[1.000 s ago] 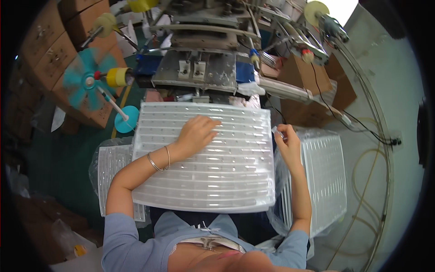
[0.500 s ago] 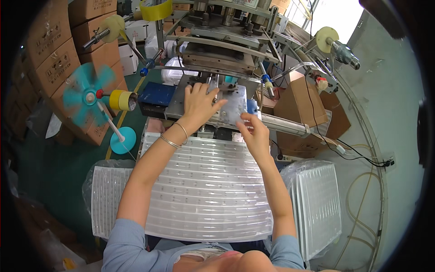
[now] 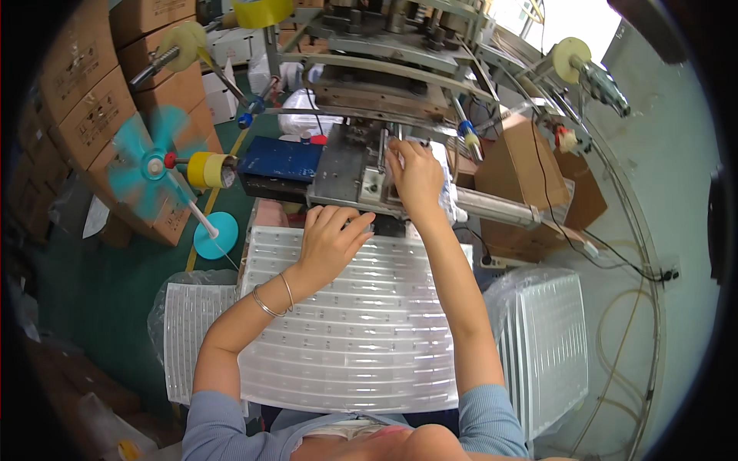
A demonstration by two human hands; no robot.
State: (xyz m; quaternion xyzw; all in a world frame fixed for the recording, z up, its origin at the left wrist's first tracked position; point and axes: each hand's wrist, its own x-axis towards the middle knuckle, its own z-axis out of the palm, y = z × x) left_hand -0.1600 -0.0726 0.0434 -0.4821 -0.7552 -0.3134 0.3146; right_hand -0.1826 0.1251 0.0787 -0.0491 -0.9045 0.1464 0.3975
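Machine point(image 3: 384, 100) of bare metal at the top centre of the frame, with a person seen from above, both bare hands reaching toward it. The right hand point(image 3: 419, 178), in the upper half just right of centre, is over its lower plate point(image 3: 335, 167), fingertips close beside a small metal fixture point(image 3: 372, 187). That grip is bent inward, thumb and forefinger near each other; whether a part lies between them cannot be told. The left hand point(image 3: 332, 242), near the centre, is palm down at the far edge of a large white ribbed tray point(image 3: 346, 346), fingers loosely curled, thumb a little apart; I cannot tell if it has hold of anything. The tray fills the lower centre, its glossy rows running across. A blue block point(image 3: 283, 160) lies left of the plate. Stacked ribbed trays point(image 3: 550, 338) stand at the lower right.

Close work at the fixture would probably go best with a light fingertip pinch, wrist steady, knuckles clear of the machine's upper part. Holding the left hand low should leave a clear view of the fixture; pressing on the tray seems unwise, as its ridges look thin.
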